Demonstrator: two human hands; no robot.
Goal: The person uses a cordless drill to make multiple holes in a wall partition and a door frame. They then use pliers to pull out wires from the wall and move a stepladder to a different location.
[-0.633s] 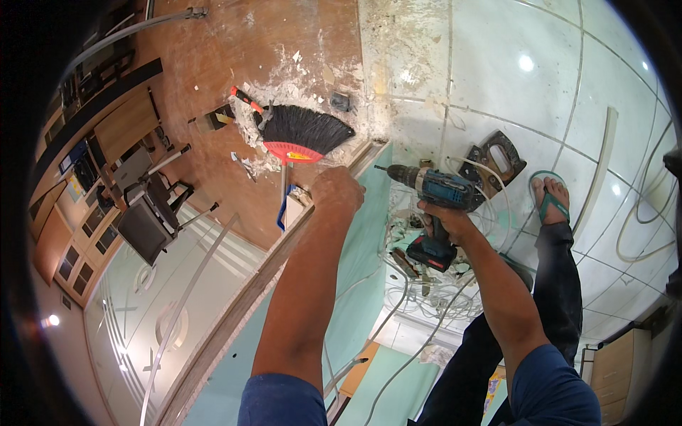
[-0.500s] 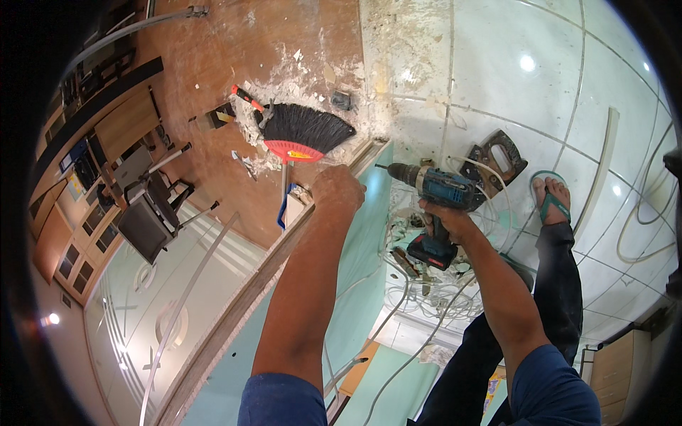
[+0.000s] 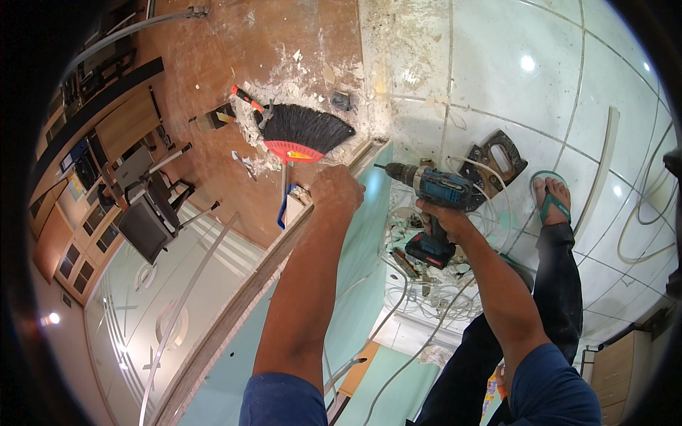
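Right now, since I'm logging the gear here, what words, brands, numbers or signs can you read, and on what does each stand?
No text is clear enough to quote.
Broom: yellow sticker on its red head, print too small.
Drill in the right hand: marking on its battery too small.
Yellow printed item near the lower edge: partly hidden, too blurred to read.
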